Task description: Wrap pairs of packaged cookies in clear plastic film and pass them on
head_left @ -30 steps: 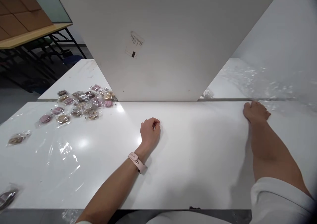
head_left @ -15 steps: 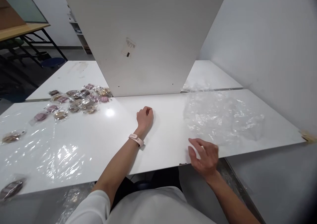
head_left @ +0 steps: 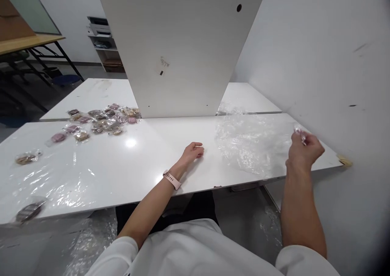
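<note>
Right hand (head_left: 307,149) pinches crumpled clear plastic (head_left: 297,129); left hand (head_left: 192,153), loosely curled, appears empty; a slack pinch could drop the plastic.

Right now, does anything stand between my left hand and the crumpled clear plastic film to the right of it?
Nothing visible does: between your left hand and the crumpled clear plastic film there's just a strip of white tabletop.
</note>
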`<state>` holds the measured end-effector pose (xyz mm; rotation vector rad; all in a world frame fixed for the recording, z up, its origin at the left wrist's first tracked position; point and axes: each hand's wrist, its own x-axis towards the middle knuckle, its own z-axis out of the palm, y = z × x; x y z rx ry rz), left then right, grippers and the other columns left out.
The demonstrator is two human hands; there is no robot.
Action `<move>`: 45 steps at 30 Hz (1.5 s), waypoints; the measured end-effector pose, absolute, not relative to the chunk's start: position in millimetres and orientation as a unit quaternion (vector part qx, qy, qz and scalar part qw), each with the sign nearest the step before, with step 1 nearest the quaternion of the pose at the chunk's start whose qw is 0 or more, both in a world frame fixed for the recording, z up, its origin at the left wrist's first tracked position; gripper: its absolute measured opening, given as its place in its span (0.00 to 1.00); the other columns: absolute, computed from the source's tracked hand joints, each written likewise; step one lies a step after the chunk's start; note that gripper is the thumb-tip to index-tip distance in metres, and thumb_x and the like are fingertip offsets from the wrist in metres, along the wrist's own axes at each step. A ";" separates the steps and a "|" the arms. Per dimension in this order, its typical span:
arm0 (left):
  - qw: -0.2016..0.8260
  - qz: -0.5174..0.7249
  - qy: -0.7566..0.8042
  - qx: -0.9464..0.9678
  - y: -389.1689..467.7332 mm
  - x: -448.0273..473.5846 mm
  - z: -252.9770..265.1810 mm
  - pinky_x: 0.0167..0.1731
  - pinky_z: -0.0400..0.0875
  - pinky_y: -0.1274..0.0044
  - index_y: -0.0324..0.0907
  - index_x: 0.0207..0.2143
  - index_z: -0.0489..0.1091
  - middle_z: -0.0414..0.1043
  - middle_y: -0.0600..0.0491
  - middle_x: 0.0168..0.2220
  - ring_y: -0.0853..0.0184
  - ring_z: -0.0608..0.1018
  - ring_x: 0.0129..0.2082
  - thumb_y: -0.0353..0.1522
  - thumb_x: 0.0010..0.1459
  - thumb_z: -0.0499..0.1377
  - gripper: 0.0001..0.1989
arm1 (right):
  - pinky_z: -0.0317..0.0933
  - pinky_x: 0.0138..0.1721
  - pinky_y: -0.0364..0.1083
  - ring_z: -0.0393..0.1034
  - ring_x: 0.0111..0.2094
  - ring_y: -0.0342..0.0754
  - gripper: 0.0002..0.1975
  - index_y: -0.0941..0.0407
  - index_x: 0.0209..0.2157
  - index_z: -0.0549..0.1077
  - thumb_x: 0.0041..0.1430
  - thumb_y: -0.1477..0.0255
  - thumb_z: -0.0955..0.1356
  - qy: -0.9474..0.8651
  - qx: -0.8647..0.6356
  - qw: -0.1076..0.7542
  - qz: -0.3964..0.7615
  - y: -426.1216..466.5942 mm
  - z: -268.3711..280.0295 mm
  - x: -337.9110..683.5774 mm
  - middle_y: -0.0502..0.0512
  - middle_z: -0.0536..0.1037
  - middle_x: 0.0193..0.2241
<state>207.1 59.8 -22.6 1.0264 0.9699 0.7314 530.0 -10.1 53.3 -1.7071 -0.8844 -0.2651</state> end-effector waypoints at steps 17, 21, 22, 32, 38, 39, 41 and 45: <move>0.550 0.602 0.529 0.237 -19.8 -35.9 -19.6 0.57 0.70 0.55 0.43 0.57 0.67 0.70 0.41 0.58 0.51 0.76 0.56 0.49 0.59 0.60 0.28 | 0.64 0.58 0.52 0.68 0.58 0.48 0.20 0.50 0.61 0.67 0.73 0.60 0.60 -0.910 -0.192 0.223 0.292 -10.2 33.9 229.3 0.54 0.74 0.58; 0.177 0.587 0.663 0.431 -21.7 -45.3 -19.0 0.61 0.66 0.59 0.45 0.57 0.68 0.69 0.44 0.59 0.55 0.71 0.60 0.37 0.60 0.61 0.22 | 0.54 0.65 0.63 0.57 0.67 0.55 0.25 0.47 0.66 0.63 0.72 0.57 0.57 -0.864 -0.405 0.223 0.201 23.8 -4.2 269.3 0.55 0.65 0.66; 0.089 0.563 0.679 0.464 -20.7 -47.9 -17.1 0.63 0.63 0.59 0.44 0.56 0.69 0.70 0.44 0.58 0.55 0.69 0.62 0.35 0.62 0.58 0.20 | 0.49 0.67 0.66 0.52 0.69 0.57 0.26 0.46 0.66 0.62 0.72 0.56 0.57 -0.860 -0.448 0.179 0.168 30.1 -17.9 281.7 0.55 0.61 0.68; -0.067 0.254 0.884 0.387 -27.9 -141.7 -40.2 0.64 0.30 0.41 0.40 0.68 0.57 0.32 0.35 0.74 0.36 0.35 0.72 0.40 0.58 0.63 0.38 | 0.45 0.69 0.62 0.48 0.71 0.55 0.32 0.47 0.67 0.63 0.70 0.51 0.50 -0.825 -0.557 0.080 0.055 22.0 -78.0 391.5 0.52 0.57 0.70; -0.069 0.272 0.892 0.355 -40.9 -174.0 -60.1 0.63 0.55 0.56 0.38 0.57 0.70 0.68 0.36 0.59 0.48 0.66 0.62 0.33 0.66 0.49 0.21 | 0.46 0.68 0.64 0.49 0.70 0.57 0.33 0.48 0.66 0.63 0.69 0.50 0.50 -0.816 -0.570 0.084 0.040 19.9 -84.9 394.7 0.55 0.59 0.69; -0.077 0.279 0.884 0.366 -40.6 -178.2 -60.4 0.61 0.58 0.58 0.39 0.55 0.71 0.71 0.37 0.56 0.49 0.68 0.59 0.32 0.66 0.48 0.20 | 0.47 0.68 0.65 0.50 0.70 0.57 0.33 0.48 0.66 0.63 0.69 0.50 0.50 -0.817 -0.568 0.087 0.038 20.2 -86.0 394.8 0.55 0.59 0.69; -0.071 0.276 0.871 0.400 -36.5 -188.5 -57.0 0.56 0.62 0.60 0.39 0.51 0.72 0.75 0.38 0.48 0.51 0.72 0.53 0.33 0.67 0.47 0.19 | 0.48 0.67 0.66 0.51 0.70 0.59 0.32 0.47 0.66 0.63 0.69 0.51 0.51 -0.821 -0.561 0.098 0.032 20.6 -87.6 395.6 0.55 0.60 0.69; -0.045 0.272 0.869 0.412 -3.9 -219.8 -29.8 0.48 0.67 0.63 0.41 0.45 0.72 0.75 0.45 0.33 0.54 0.77 0.39 0.42 0.66 0.51 0.17 | 0.51 0.65 0.68 0.53 0.69 0.61 0.29 0.43 0.67 0.61 0.69 0.53 0.53 -0.828 -0.546 0.124 0.022 20.1 -89.1 396.6 0.55 0.62 0.68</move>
